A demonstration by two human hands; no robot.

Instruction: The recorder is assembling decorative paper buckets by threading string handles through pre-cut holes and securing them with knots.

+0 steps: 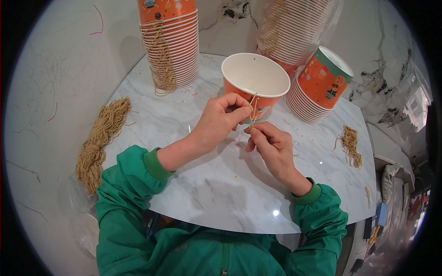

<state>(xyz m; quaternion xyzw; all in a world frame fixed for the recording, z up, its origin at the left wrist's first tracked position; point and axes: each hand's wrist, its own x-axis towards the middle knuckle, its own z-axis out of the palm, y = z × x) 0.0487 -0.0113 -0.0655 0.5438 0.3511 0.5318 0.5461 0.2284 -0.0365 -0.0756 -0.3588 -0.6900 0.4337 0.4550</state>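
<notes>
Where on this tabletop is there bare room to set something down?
Largely free: the near stretch of table between the green sleeves, and the patch between the right hand and small string bundle. Crowded: the far side, with the left cup stack, open cup, right cup stack and wrapped cup stack.

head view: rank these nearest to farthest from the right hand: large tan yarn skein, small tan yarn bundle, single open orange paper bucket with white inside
From the right hand:
1. Single open orange paper bucket with white inside, just beyond it.
2. Small tan yarn bundle, off to the right.
3. Large tan yarn skein, far left.
</notes>
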